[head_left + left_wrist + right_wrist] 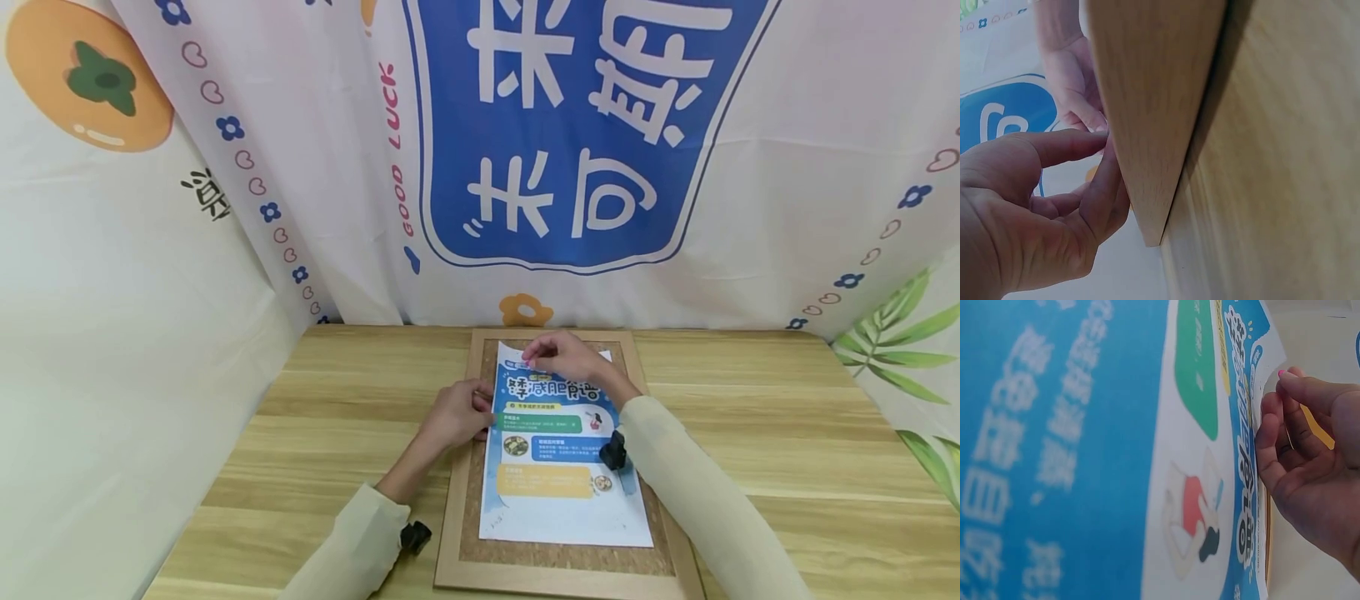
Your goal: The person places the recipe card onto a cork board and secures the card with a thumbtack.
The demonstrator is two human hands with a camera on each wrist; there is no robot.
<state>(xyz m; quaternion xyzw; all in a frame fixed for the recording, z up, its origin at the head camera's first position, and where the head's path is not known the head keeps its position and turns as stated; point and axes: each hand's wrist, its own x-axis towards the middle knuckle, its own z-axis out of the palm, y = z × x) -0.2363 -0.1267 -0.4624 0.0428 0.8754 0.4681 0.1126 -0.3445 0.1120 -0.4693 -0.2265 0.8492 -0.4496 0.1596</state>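
Observation:
A printed poster sheet lies on a wood-framed cork board. My left hand is at the sheet's left edge and pinches it between thumb and fingers. In the left wrist view, the left hand is beside the board's wooden frame, which hides the sheet. Above the upper part of the poster, my right hand pinches a small pink pushpin between thumb and forefinger. Most of the pin is covered by the fingertips. In the right wrist view, the right hand is close to the sheet's top.
The board rests on a wood-grain table. A white printed cloth hangs behind the table's far edge and along its left side. Small black wrist cameras sit on both sleeves.

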